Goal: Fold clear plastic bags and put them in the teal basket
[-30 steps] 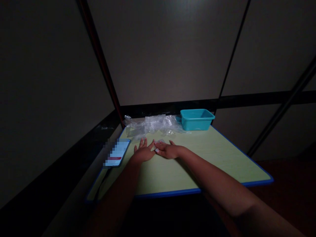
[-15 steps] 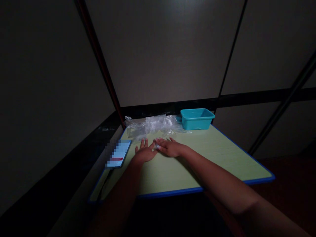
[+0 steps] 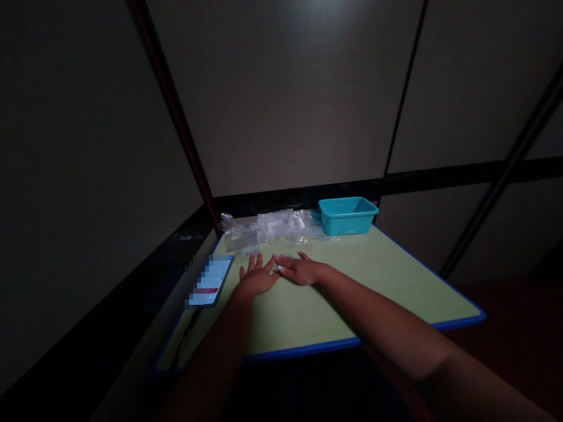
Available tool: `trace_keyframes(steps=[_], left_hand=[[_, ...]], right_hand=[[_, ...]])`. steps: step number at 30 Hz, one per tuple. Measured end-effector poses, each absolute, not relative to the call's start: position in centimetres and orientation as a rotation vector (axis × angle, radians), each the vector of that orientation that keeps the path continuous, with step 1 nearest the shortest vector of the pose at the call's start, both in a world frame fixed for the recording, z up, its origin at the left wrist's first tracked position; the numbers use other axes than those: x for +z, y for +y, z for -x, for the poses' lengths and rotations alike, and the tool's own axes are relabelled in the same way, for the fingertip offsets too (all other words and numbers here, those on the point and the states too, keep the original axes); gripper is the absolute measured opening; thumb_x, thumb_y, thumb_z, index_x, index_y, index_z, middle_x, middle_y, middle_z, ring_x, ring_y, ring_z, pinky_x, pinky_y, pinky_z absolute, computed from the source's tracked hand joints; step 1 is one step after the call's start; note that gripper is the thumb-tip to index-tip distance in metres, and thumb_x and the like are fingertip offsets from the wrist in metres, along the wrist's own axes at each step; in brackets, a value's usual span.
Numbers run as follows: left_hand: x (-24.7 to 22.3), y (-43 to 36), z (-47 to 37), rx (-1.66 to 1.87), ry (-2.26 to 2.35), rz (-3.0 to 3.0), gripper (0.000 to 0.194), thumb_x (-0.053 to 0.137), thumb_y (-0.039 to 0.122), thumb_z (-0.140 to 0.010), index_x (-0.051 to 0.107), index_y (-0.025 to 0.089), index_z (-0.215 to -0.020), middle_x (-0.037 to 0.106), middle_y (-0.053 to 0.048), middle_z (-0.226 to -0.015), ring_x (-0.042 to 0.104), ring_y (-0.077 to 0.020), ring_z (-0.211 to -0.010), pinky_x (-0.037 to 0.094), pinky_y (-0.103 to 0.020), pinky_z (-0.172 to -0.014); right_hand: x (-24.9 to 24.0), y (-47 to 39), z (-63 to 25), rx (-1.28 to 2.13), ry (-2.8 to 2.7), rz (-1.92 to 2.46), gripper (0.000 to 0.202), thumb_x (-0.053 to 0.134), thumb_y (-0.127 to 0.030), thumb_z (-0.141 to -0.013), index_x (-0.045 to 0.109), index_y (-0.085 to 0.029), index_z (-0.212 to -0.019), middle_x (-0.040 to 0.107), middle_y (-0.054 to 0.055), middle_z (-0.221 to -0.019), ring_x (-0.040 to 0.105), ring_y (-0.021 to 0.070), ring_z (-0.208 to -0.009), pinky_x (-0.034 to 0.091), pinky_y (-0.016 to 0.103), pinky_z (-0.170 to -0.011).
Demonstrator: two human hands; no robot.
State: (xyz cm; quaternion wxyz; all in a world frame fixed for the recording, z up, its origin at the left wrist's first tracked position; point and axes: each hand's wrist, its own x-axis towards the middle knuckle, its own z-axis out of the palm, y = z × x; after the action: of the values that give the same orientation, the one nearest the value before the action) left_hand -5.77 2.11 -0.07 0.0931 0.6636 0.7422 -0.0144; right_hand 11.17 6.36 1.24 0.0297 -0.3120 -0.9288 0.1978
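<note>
My left hand [image 3: 258,279] lies palm down on the pale green table [image 3: 396,287], its fingers spread and stretched toward the far side. Beside it my right hand [image 3: 302,271] reaches leftward, flat and with its fingers out, so that the fingertips meet the left thumb. A small bit of clear plastic [image 3: 285,255] shows around and under the right fingers; most of it is hidden. Just beyond both hands, a crumpled heap of clear plastic bags [image 3: 275,225] is spread along the back of the table.
A turquoise plastic basket [image 3: 347,223] stands at the back right, beside the bags. To the left of my hands lies a phone [image 3: 215,281] with a lit screen, partly blurred out. The table has a blue edge [image 3: 303,350], and dark wall panels [image 3: 281,117] rise behind it.
The view has shifted slightly, so everything on the table sits a little lower. The right fingers have moved slightly over the small plastic; the left hand stays in place.
</note>
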Motion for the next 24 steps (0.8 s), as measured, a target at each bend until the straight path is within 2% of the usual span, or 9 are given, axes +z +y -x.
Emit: trace_keyframes(steps=[5,8,15,21,24], left_hand=[[0.2,2.0,5.6,-0.046,2.2,-1.954,0.065,0.024,0.065,-0.084,0.014,0.04,-0.143,0.001,-0.004,-0.153,-0.006,-0.0308,-0.138,0.013,-0.061,-0.104],[0.2,2.1,5.6,-0.038,2.191,-1.95,0.065,0.024,0.066,-0.084,0.014,0.04,-0.143,0.0,-0.004,-0.153,-0.008,-0.0306,-0.138,0.012,-0.061,-0.104],[-0.2,2.3,5.8,-0.031,2.197,-1.959,0.066,0.027,0.063,-0.084,0.013,0.039,-0.143,0.002,-0.004,-0.153,-0.007,-0.0304,-0.138,0.012,-0.06,-0.105],[0.0,2.2,5.6,-0.051,2.2,-1.95,0.069,0.023,0.066,-0.083,0.01,0.037,-0.144,0.0,-0.007,-0.153,-0.008,-0.0318,-0.138,0.011,-0.061,-0.104],[0.0,2.1,5.6,-0.038,2.195,-1.934,0.068,0.025,0.065,-0.083,0.01,0.037,-0.144,-0.001,-0.006,-0.153,-0.009,-0.0314,-0.138,0.01,-0.061,-0.104]], right_hand=[[1.3,7.9,-12.0,0.534,-2.821,1.178,0.061,0.014,-0.052,-0.093,0.015,-0.022,-0.146,0.015,0.006,-0.15,0.01,0.0233,-0.138,-0.003,0.059,-0.106],[1.7,7.1,-11.7,0.49,-2.785,1.127,0.061,0.014,-0.053,-0.092,0.014,-0.023,-0.146,0.014,0.006,-0.151,0.009,0.0237,-0.138,-0.004,0.058,-0.106],[1.7,5.8,-11.0,0.654,-2.855,0.934,0.058,0.011,-0.055,-0.092,0.027,-0.031,-0.142,0.029,0.003,-0.147,0.018,0.0236,-0.137,-0.009,0.059,-0.104],[1.3,7.8,-12.1,0.574,-2.731,1.205,0.063,0.01,-0.057,-0.091,0.02,-0.026,-0.145,0.017,0.004,-0.15,0.009,0.0242,-0.138,-0.007,0.059,-0.105],[1.5,7.4,-11.9,0.551,-2.722,1.135,0.063,0.011,-0.057,-0.091,0.02,-0.026,-0.145,0.017,0.004,-0.15,0.009,0.0244,-0.138,-0.008,0.058,-0.105]])
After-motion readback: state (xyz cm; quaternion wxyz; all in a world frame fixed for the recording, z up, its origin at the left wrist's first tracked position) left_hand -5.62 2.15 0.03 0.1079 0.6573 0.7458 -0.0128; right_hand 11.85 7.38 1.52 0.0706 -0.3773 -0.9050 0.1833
